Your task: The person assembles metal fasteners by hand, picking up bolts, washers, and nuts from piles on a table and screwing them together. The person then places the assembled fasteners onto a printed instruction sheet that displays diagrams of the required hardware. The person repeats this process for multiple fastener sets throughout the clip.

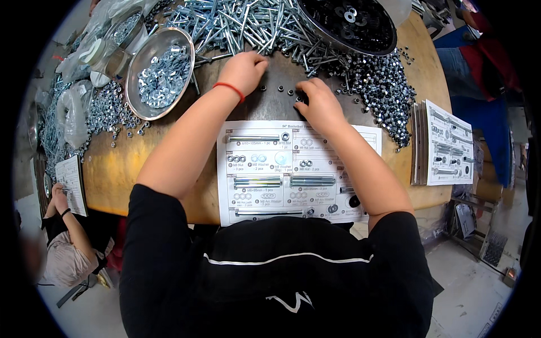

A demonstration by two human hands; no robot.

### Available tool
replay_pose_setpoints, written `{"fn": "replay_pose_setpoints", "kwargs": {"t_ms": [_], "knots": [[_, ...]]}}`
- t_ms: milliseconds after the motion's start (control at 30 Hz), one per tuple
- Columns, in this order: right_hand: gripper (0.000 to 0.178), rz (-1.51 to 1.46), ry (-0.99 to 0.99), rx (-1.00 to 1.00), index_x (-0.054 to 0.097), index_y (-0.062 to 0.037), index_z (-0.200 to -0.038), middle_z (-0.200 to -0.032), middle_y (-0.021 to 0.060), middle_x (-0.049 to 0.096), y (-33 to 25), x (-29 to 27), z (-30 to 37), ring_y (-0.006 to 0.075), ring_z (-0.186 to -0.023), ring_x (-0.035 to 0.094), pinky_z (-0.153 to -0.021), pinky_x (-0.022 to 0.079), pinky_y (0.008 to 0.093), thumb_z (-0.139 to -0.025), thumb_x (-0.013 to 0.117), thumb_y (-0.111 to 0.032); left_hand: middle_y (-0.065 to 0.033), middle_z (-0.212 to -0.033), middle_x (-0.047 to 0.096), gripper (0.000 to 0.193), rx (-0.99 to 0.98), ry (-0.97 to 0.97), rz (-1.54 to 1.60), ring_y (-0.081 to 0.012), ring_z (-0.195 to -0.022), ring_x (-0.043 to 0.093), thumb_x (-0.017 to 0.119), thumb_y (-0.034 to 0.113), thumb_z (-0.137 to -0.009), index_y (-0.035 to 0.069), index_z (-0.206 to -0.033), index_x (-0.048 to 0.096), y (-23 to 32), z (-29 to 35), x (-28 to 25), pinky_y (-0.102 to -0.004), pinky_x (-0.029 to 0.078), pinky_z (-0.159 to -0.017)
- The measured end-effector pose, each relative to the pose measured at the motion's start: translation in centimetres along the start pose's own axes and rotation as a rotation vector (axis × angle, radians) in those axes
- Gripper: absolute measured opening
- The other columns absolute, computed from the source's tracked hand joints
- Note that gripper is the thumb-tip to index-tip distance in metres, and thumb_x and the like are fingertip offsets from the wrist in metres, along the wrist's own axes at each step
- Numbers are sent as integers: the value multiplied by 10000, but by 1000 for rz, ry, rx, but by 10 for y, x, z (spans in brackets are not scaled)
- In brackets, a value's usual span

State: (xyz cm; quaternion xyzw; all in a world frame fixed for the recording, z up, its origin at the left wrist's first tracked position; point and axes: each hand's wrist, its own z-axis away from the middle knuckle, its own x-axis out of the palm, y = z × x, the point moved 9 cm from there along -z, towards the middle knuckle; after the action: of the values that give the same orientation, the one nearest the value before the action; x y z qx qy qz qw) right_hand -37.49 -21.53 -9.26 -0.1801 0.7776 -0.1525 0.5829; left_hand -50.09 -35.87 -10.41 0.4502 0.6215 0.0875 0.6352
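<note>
My left hand point(244, 73), with a red cord at its wrist, is over the bare table strip just below the heap of long bolts point(242, 25). Its fingers are curled together, and whatever they hold is hidden under them. My right hand point(321, 104) is bent over the tabletop, thumb and index finger apart around a dark nut point(298, 99). A few loose nuts point(280, 88) lie between the two hands. Below them, a printed sheet point(222, 186) showing bolts, nuts and washers lies at the table's near edge, partly covered by my right forearm.
A steel bowl point(132, 84) of washers stands at left, beside scattered nuts point(110, 104). A dark-filled bowl point(389, 42) is at the back right, above a heap of nuts point(389, 93). Another sheet stack point(451, 143) is at right. A co-worker point(73, 242) works at far left.
</note>
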Motion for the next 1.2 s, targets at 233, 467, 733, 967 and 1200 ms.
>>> {"fn": "replay_pose_setpoints", "kwargs": {"t_ms": [233,467,733,967,1200], "knots": [[180,-43,-69,-19,703,-37,-971,-974,128,635,-9,32,-8,316,-963,602,-858,488,384,-794,698,-65,-120,-981,658,191,57,-50,-155,-301,-934,638,658,179,-887,74,-1022,741,-27,39,1,-375,506,-840],[152,-11,-98,27,722,-67,-943,-982,120,642,-6,32,1,327,-988,600,-872,490,415,-798,678,-64,-116,-1036,661,256,199,-53,-18,-291,-949,640,746,166,-798,52,-1025,715,1,43,18,-365,515,-855],[175,-38,-46,67,723,-53,-963,-974,147,664,-7,7,12,344,-916,638,-834,516,421,-797,680,-90,-112,-1002,677,195,309,-21,-146,-314,-971,632,714,189,-820,91,-986,740,34,35,48,-389,512,-861],[152,-156,-118,-97,699,-45,-938,-933,88,666,-60,-36,114,250,-844,646,-755,524,359,-789,706,-18,-173,-875,697,201,300,-9,-156,-325,-847,669,693,207,-804,49,-920,741,47,68,21,-383,525,-813],[179,-70,-234,-260,678,-40,-949,-966,77,645,-76,3,190,285,-923,608,-787,515,369,-773,703,-19,-55,-953,696,177,215,58,-16,-177,-819,654,744,111,-814,70,-985,732,32,184,-46,-281,526,-699]]}}
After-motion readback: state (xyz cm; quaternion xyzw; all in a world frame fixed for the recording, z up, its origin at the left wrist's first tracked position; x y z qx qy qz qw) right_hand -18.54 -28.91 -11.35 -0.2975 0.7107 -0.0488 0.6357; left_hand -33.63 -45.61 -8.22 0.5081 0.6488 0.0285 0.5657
